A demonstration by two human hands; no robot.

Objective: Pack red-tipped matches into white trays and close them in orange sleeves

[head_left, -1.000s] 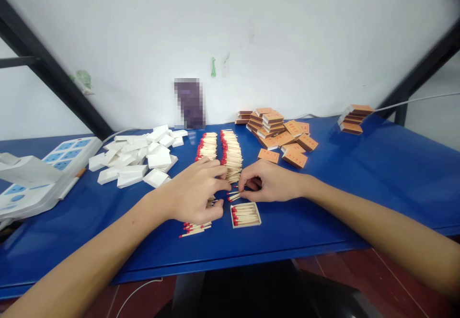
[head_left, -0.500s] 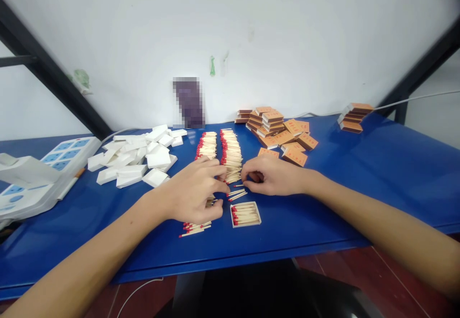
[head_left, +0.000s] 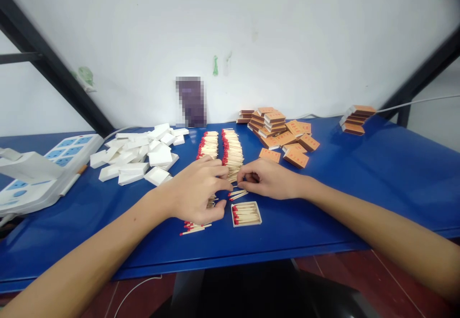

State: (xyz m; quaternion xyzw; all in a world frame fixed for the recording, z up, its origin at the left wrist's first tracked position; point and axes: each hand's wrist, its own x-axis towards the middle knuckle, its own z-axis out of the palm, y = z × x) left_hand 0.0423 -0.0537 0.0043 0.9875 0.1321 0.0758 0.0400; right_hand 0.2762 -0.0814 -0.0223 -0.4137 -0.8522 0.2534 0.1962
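Two rows of red-tipped matches lie on the blue table. My left hand rests curled over loose matches at the near end of the left row, fingers bent and holding a few. My right hand pinches at the near end of the right row, fingertips closed on matches. A few loose matches lie between the hands. Just in front of them sits an open white matchbox tray filled with matches.
Empty white trays are heaped at the left. Orange matchbox sleeves pile up at the back right, with a small stack farther right. A white and blue power strip lies at the far left. The wall stands behind.
My right hand slid back toward the near end of the right match row and then a little leftward. My left hand stayed in place over the loose matches.
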